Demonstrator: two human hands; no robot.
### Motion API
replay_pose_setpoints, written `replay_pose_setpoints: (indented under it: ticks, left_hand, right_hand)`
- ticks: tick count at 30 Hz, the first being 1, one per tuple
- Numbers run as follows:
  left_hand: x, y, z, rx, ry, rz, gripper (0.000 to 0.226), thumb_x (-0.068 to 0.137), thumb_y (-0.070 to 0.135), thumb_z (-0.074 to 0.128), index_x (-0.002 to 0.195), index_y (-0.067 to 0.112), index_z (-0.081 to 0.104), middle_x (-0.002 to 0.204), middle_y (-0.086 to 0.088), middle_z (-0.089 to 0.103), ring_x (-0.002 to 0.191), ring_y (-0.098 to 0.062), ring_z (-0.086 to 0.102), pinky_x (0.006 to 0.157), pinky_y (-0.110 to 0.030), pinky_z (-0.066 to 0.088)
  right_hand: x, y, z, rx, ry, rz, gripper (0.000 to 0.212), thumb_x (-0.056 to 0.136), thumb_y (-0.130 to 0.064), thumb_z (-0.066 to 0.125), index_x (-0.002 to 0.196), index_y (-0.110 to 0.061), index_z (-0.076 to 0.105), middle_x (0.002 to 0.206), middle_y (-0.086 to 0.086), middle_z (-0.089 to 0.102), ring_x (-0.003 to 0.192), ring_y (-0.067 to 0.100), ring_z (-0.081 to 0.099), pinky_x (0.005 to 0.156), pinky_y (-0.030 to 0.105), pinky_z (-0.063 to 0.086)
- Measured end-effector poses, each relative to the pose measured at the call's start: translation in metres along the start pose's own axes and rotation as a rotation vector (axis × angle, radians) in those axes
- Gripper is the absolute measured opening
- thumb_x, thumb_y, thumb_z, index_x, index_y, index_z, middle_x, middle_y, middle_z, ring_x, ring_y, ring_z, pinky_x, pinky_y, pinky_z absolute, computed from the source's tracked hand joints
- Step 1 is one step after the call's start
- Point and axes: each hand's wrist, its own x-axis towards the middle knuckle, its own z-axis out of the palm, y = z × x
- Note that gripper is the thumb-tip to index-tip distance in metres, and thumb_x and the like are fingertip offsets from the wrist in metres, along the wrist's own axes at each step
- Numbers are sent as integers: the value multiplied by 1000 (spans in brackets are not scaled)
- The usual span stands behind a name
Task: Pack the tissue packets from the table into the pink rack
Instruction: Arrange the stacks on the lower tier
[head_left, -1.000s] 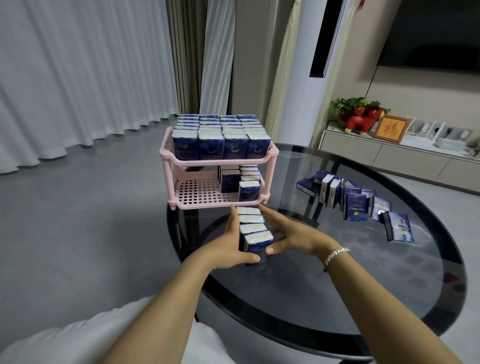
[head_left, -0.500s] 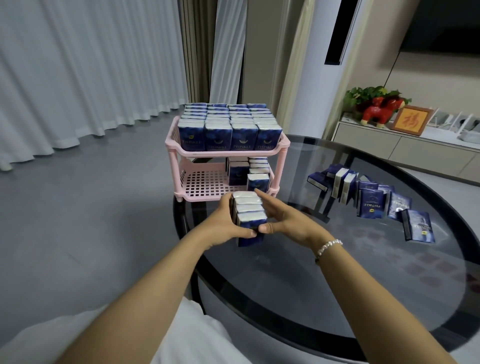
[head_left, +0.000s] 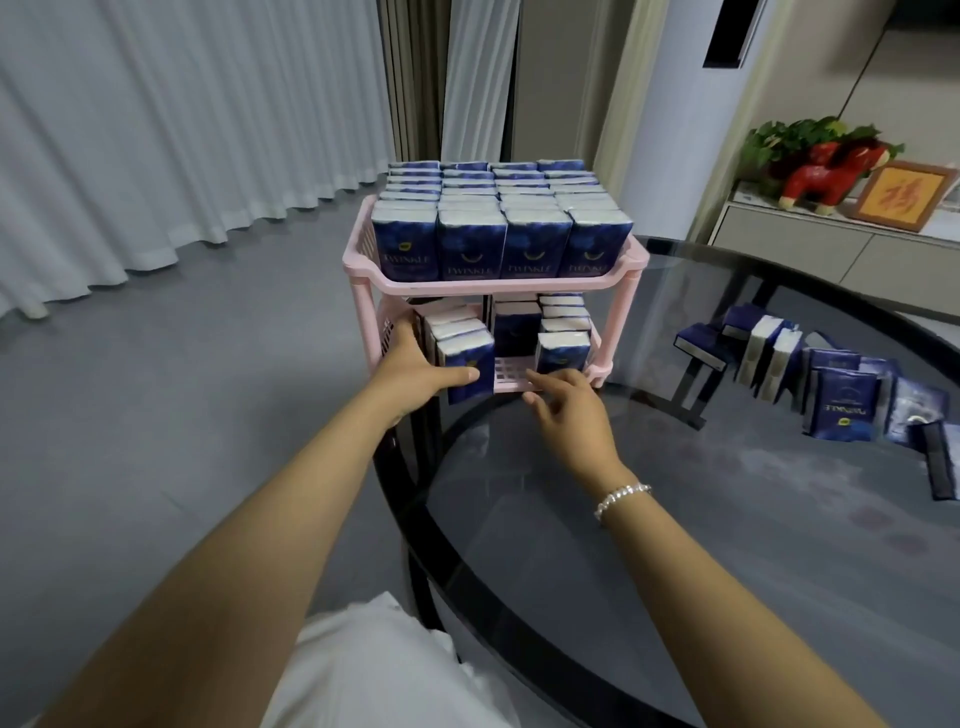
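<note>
A pink two-tier rack (head_left: 519, 283) stands on the far left part of a round glass table (head_left: 727, 519). Its top tier is full of blue tissue packets (head_left: 498, 218). My left hand (head_left: 415, 369) grips a row of several packets (head_left: 462, 343), which sits partly inside the left of the lower tier. More packets (head_left: 563, 332) stand in the lower tier's right and back. My right hand (head_left: 566, 400) hovers at the lower tier's front edge with fingers loosely spread, holding nothing. Loose packets (head_left: 831, 374) lie on the table's right side.
The table's dark rim (head_left: 467, 597) curves close to my body. A low cabinet (head_left: 805, 244) with a red figurine and a framed picture stands at the back right. White curtains hang at the left over grey floor.
The row of packets went from the table in front of the rack up into the lower tier's left side. My right hand let go of it and drew back; the left still holds it.
</note>
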Motion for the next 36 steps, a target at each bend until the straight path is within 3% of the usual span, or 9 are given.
replay_pose_setpoints:
  ticks: [4, 7, 11, 15, 17, 19, 26, 33, 36]
  left_hand:
    - [24, 2, 4, 40, 28, 32, 90, 65, 24, 86, 138, 14, 33, 141, -1, 45, 126, -19, 46, 100, -24, 39]
    - [37, 5, 9, 109, -32, -19, 88, 73, 26, 81, 143, 13, 29, 137, 2, 45, 109, -17, 55, 78, -14, 43]
    - [51, 0, 15, 109, -54, -18, 88, 72, 27, 81, 142, 15, 29, 145, -3, 42, 127, -23, 45, 97, -28, 40]
    - [58, 0, 19, 94, -79, 12, 82, 74, 23, 79, 140, 17, 32, 141, -4, 45, 128, -24, 45, 106, -40, 40]
    - [59, 0, 22, 149, -52, 42, 75, 80, 23, 74, 142, 18, 32, 143, -5, 44, 128, -24, 44, 107, -34, 37]
    - [58, 0, 26, 153, -8, 42, 65, 86, 18, 66, 143, 17, 34, 141, -6, 47, 127, -24, 46, 98, -24, 35]
    - [54, 5, 31, 221, 74, 70, 56, 92, 18, 59, 143, 16, 34, 134, -7, 54, 121, -28, 50, 78, -13, 30]
    - [51, 6, 31, 255, 12, 47, 58, 92, 18, 58, 144, 17, 31, 135, -7, 53, 122, -30, 49, 86, -25, 32]
    - [50, 6, 30, 227, -4, 30, 60, 92, 20, 58, 144, 19, 29, 137, -6, 52, 124, -29, 48, 86, -26, 33]
  right_hand:
    - [0, 6, 13, -112, 64, -23, 36, 93, -21, 56, 126, -8, 59, 117, 6, 49, 91, 20, 55, 82, 20, 39]
    - [1, 8, 13, -88, 103, -39, 32, 91, -20, 59, 120, -7, 63, 115, 6, 51, 92, 22, 57, 82, 16, 36]
    - [4, 8, 12, -53, 129, -17, 30, 90, -23, 60, 116, -9, 65, 112, 3, 52, 83, 12, 51, 77, 11, 34]
    - [4, 9, 12, -39, 127, -8, 31, 89, -27, 60, 116, -12, 65, 111, -2, 48, 80, 8, 48, 74, 10, 33]
    - [4, 9, 12, -36, 130, -5, 31, 89, -28, 61, 116, -13, 66, 111, -4, 47, 79, 8, 49, 74, 10, 33]
    - [4, 9, 13, -36, 128, -2, 31, 89, -29, 61, 115, -13, 66, 111, -4, 47, 78, 9, 49, 74, 12, 34]
    - [5, 9, 14, -22, 129, -3, 32, 88, -30, 62, 115, -14, 66, 115, -2, 49, 82, 8, 51, 77, 16, 38]
    - [4, 8, 12, -16, 123, -2, 33, 87, -30, 63, 116, -14, 65, 115, -2, 49, 83, 10, 50, 81, 24, 45]
    - [3, 7, 11, -25, 121, -8, 34, 88, -30, 63, 117, -14, 64, 115, -2, 48, 84, 9, 49, 80, 20, 42]
